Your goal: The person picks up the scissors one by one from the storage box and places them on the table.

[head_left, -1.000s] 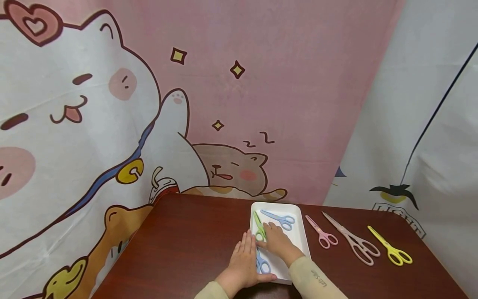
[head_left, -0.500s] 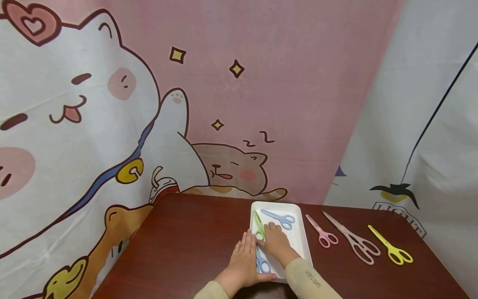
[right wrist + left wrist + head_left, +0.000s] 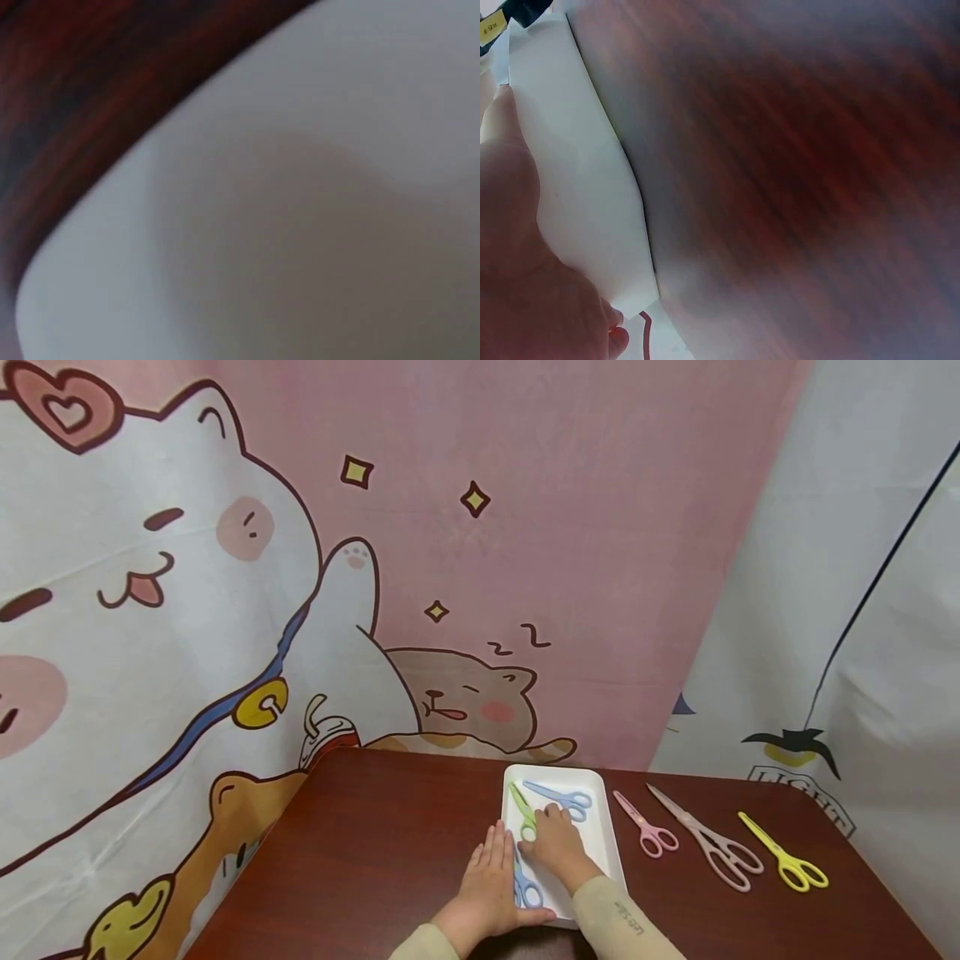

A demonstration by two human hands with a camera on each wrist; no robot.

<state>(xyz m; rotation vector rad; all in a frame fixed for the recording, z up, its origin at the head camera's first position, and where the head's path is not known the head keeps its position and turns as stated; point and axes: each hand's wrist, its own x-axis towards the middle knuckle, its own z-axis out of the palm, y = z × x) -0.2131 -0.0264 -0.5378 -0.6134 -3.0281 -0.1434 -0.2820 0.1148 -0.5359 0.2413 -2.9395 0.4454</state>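
A white tray (image 3: pixel 609 847) holds green scissors (image 3: pixel 519 797), light blue scissors (image 3: pixel 550 793) at the far end and another blue pair (image 3: pixel 531 895) near the front. My right hand (image 3: pixel 557 850) reaches into the tray, thumb and fingers about the green scissors' handle. Straight fingers of my left hand (image 3: pixel 486 883) lie along the tray's left side, the thumb across its near corner, partly covering the near blue scissors. The left wrist view has the left hand (image 3: pixel 517 217) against the tray wall (image 3: pixel 585 180). Only blurred tray (image 3: pixel 90 277) and shadow appear in the right wrist view.
Right of the tray, pink scissors (image 3: pixel 643 830), large pale pink scissors (image 3: pixel 705 837) and yellow scissors (image 3: pixel 780 856) lie on the dark red-brown table (image 3: pixel 375 843). A cartoon-printed curtain (image 3: pixel 600 568) hangs behind the table.
The green scissors' handle has shifted slightly right and turned inside the tray along with my right hand. The left hand has stayed still.
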